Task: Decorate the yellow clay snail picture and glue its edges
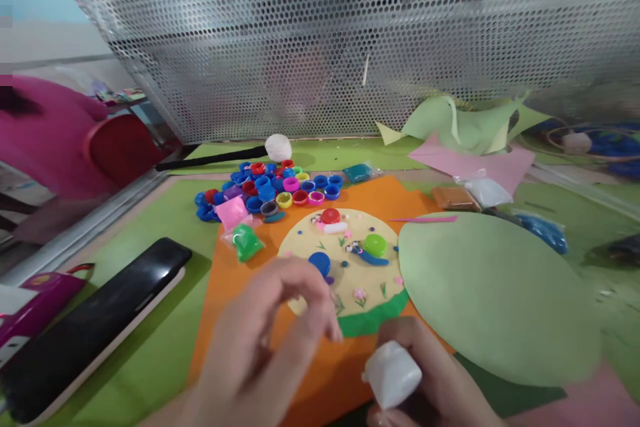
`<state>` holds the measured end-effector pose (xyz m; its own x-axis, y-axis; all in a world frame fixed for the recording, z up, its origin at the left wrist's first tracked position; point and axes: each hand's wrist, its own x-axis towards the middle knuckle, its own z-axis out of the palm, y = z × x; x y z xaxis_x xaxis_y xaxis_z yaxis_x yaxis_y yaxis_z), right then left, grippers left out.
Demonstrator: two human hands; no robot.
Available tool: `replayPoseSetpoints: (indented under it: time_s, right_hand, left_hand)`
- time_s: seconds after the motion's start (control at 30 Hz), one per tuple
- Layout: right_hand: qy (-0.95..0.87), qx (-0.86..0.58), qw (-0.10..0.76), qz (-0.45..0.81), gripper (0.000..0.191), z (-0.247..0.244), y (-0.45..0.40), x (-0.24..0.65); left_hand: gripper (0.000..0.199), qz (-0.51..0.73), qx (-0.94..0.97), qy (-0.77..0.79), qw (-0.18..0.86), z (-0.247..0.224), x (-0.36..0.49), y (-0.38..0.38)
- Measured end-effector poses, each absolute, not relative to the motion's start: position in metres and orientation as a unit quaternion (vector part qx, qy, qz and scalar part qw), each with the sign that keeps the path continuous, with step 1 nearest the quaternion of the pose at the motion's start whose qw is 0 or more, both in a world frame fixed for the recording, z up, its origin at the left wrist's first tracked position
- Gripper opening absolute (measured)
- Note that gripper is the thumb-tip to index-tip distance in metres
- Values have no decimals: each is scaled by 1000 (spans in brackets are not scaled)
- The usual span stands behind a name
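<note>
My left hand (pixel 277 337) is over the lower left edge of a cream paper circle (pixel 310 233). Its fingers curl toward the thumb in a pinch; whatever lies between the tips is too small or hidden to make out. A white lump of modelling clay (pixel 393 373) sits in the closed fingers of my right hand (pixel 425 360), just below the circle. On the circle are a blue cap (pixel 319 263), a green cap (pixel 375 245), a red cap (pixel 330 215), small clay shapes and a green clay strip (pixel 375 317) along the bottom.
An orange sheet (pixel 220 320) lies under the circle. Bottle caps (pixel 265 190) are heaped behind, near clay packets (pixel 247 242). A pale green paper oval (pixel 495 293) lies right, a black phone (pixel 95 327) left. A perforated metal panel (pixel 320 40) stands at the back.
</note>
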<state>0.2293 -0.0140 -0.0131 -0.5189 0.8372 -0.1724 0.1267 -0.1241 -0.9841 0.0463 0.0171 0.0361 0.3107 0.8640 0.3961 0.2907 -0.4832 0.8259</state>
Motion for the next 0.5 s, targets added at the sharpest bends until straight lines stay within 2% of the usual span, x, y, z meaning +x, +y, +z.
replayPoseSetpoints:
  time_s: [0.1, 0.17, 0.27, 0.37, 0.5]
  right_hand:
    - [-615, -375, 315, 618, 51, -24, -12, 231]
    - [-633, -357, 308, 614, 52, -33, -9, 231]
    - [-668, -348, 270, 599, 51, -44, -5, 232]
    - [-696, -353, 271, 564, 54, -50, -4, 231]
    - [-697, -361, 278, 553, 43, -52, -7, 230]
  left_hand:
    - [28, 285, 828, 351, 334, 31, 50, 10]
    - [34, 210, 856, 346, 323, 30, 51, 10]
    - [28, 143, 875, 349, 305, 32, 54, 14]
    - [18, 107, 882, 353, 293, 32, 56, 18]
    - [20, 109, 886, 365, 263, 25, 56, 15]
